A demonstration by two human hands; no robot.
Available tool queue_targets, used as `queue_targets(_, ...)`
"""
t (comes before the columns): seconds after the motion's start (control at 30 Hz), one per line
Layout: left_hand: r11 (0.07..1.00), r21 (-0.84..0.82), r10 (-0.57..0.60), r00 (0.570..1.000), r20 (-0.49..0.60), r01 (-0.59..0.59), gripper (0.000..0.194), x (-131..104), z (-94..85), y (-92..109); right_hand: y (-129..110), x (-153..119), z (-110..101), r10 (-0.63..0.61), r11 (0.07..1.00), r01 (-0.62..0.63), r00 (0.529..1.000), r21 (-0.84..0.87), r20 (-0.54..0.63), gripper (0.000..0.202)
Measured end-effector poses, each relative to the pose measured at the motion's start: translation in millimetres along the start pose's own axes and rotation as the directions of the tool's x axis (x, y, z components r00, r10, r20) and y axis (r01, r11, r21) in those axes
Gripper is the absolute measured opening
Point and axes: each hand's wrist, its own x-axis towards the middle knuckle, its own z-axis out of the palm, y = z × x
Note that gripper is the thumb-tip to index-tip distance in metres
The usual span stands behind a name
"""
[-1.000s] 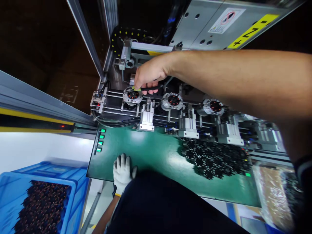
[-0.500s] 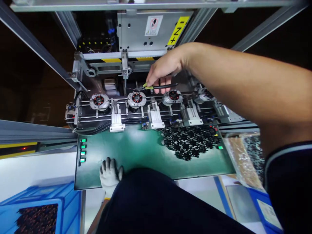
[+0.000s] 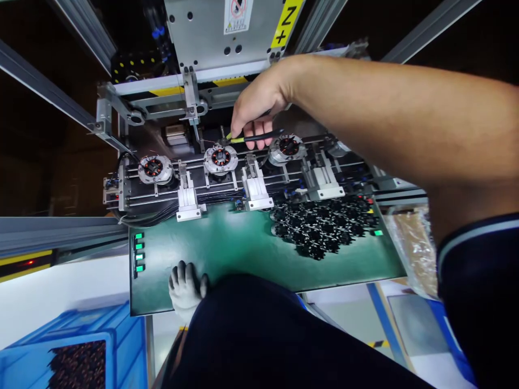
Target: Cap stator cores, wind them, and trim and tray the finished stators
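Note:
My right hand (image 3: 257, 116), ungloved, is closed around pliers (image 3: 263, 136) with yellow and black handles. Their jaws point left, just above the second round fixture (image 3: 221, 156) from the left, which carries a stator with orange-brown windings. A thin wire seems to run by the jaws; whether they grip it I cannot tell. My left hand (image 3: 186, 289), in a white glove with grey fingertips, lies flat near the front edge of the green tabletop (image 3: 231, 237), holding nothing. Similar fixtures stand at the left (image 3: 154, 169) and right (image 3: 287, 148).
Black parts (image 3: 324, 224) lie in a cluster at the tabletop's right. Silver clamp blocks (image 3: 257, 189) line the front of the fixtures. Machine frame and a warning-striped bar (image 3: 170, 92) stand behind. A blue bin (image 3: 125, 335) of dark parts is at lower left.
The view has shifted and tilted slightly. My right hand stays at the second fixture with the pliers, their jaws slightly closer to it. My left hand still rests on the tabletop.

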Motion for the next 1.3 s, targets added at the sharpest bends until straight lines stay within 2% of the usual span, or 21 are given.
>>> queue_targets(0.23, 0.999, -0.019, -0.045, 0.998, 0.033, 0.046, 0.058, -1, -1.5, 5, 8, 13, -12, -0.055, 0.998, 0.056, 0.997, -0.020, 0.046, 0.017)
queue_targets(0.43, 0.998, -0.030, -0.054, 0.998, 0.026, 0.055, 0.056, 0, -1.8, 6, 14, 19, -16, -0.055, 0.998, 0.055, 0.995, -0.003, 0.085, 0.020)
queue_targets(0.57, 0.997, -0.042, -0.068, 0.997, 0.026, 0.069, 0.055, 1, -1.7, 8, 11, 19, -11, -0.073, 0.997, 0.073, 0.996, -0.003, 0.061, 0.016)
queue_targets(0.7, 0.997, -0.030, -0.064, 0.998, 0.022, 0.065, 0.055, 1, -2.3, 8, 11, 17, -9, -0.144, 0.989, 0.144, 0.990, -0.030, -0.003, 0.016)
queue_targets(0.9, 0.999, -0.019, -0.041, 0.999, 0.033, 0.041, 0.055, 2, -4.9, 6, 1, 3, -10, -0.178, 0.981, 0.174, 0.983, -0.088, -0.037, 0.019)
queue_targets(1.07, 0.998, -0.022, -0.049, 0.998, 0.047, 0.050, 0.055, 2, -6.0, 7, -18, 0, -4, -0.127, 0.965, 0.140, 0.989, -0.221, 0.074, 0.023)
queue_targets(1.3, 0.994, -0.041, -0.098, 0.993, 0.059, 0.100, 0.054, 0, -4.2, 10, -19, 21, -6, -0.126, 0.961, 0.157, 0.981, -0.228, 0.147, 0.024)
